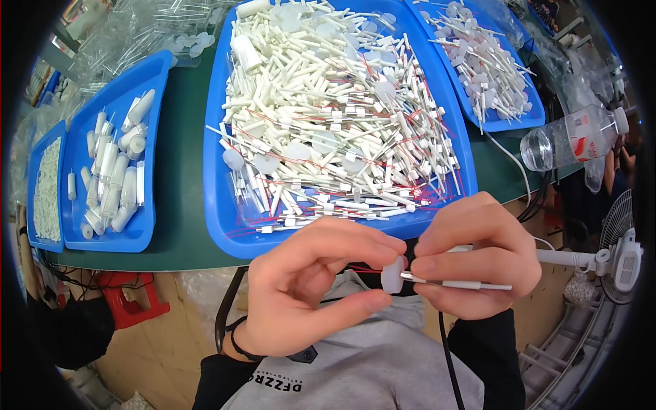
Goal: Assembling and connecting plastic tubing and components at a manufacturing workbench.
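In front of my body, just past the near edge of the table, my two hands meet. My left hand (311, 280) pinches a small translucent white disc (392, 275) by its rim, between thumb and fingertips. Thin red wire shows behind the disc, within the curl of that hand. My right hand (478, 256) is closed on a slim white rod with a metal sleeve (461, 283), which lies level along the fingers. The rod's metal end points at the disc and appears to touch it. Part of the rod is hidden by the fingers.
A large blue tray (214, 171) heaped with white rods, red wires and discs lies ahead on the green table (181, 150). Other blue trays stand left (147, 229) and right (523, 123). A plastic bottle (570, 140) lies at right, near a white fan (623, 260). A red stool (130, 307) stands lower left.
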The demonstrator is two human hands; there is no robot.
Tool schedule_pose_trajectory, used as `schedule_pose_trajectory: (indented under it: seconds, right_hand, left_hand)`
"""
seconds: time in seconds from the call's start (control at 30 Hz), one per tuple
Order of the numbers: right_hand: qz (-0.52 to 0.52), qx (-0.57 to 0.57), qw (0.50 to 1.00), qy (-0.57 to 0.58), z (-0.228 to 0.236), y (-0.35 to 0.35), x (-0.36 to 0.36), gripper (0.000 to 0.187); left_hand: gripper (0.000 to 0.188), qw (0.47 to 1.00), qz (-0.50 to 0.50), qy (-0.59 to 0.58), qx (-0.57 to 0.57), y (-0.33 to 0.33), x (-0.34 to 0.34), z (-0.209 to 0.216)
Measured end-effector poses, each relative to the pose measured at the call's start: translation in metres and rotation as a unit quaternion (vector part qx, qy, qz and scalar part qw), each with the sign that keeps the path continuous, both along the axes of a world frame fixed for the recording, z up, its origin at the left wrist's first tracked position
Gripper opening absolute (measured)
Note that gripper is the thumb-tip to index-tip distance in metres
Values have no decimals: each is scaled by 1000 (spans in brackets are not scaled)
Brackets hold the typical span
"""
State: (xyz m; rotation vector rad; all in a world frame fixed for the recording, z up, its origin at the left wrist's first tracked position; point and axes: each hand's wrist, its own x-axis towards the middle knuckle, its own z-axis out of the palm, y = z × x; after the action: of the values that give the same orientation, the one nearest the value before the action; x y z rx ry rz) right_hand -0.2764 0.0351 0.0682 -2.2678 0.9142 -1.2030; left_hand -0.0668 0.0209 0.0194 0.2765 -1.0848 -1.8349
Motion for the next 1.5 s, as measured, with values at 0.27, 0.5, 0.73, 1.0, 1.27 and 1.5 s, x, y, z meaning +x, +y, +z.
schedule_pose_trajectory:
  seconds: [0.27,0.5,0.73,1.0,1.27,1.5]
  right_hand:
    - [-8,-33,994,100,9,8,-2,29]
    - [-38,-112,962,248,21,15,-1,29]
    - [-13,-113,970,214,8,12,-3,30]
    - [-26,-10,1000,-1,-17,17,4,26]
    - [-66,23,997,-21,-22,24,10,25]
    - [-41,26,998,-48,-23,25,9,27]
  left_hand:
    - [32,991,30,-109,-79,-4,3,2]
    - [34,972,47,-187,-131,-6,6,14]
    - [27,961,51,-176,-208,-10,7,6]
    - [25,964,38,-130,-231,-10,5,3]
    - [26,953,80,-149,-251,-6,1,6]
    - [34,951,57,-140,-271,-7,2,9]
